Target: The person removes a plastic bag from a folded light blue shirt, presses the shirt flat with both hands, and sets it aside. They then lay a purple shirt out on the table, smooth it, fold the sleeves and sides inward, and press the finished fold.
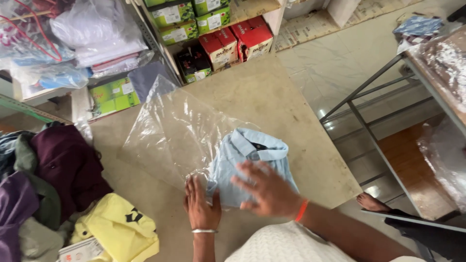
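Observation:
A folded light blue shirt (252,160) lies on a beige table (272,97), its collar end inside the mouth of a clear plastic bag (170,131) that stretches away to the upper left. My left hand (200,204) lies flat on the bag's near edge, beside the shirt's left side. My right hand (266,189), with an orange band at the wrist, rests spread and blurred on the shirt's lower half. Neither hand grips anything.
A heap of clothes lies at the left: maroon (68,165), purple, green and yellow (119,228) pieces. Shelves behind hold red boxes (238,41), green boxes (187,17) and bagged garments (97,34). A metal-framed table (383,87) stands at the right, and a bare foot (371,201) shows below.

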